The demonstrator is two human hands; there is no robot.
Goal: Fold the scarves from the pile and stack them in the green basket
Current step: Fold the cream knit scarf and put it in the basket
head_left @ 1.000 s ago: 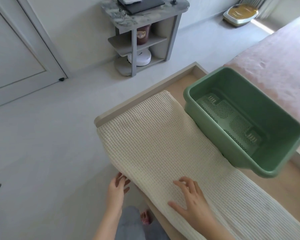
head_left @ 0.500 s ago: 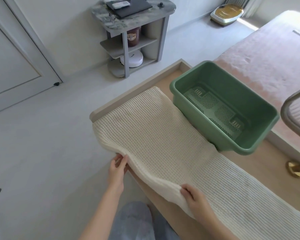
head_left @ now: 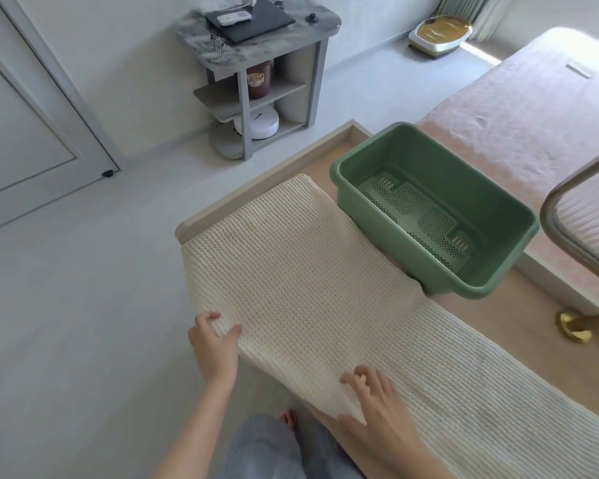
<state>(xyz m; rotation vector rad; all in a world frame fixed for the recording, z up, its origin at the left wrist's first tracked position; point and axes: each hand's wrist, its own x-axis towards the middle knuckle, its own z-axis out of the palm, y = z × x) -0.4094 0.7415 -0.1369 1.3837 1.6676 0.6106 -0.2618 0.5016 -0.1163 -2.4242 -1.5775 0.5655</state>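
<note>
Though seemingly doubled, scarf [head_left: 308, 288] runs far-left to near-right.

Left hand [head_left: 215, 344] and right hand [head_left: 374, 406] forward on bare forearms, each in a pinch on the scarf [head_left: 291, 271].

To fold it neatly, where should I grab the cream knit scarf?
Pinch the cream waffle-knit scarf along its near long edge, coming from the floor side: that edge overhangs the wooden bench, leaving room to reach beneath; the green plastic basket crowds the far edge.
</note>
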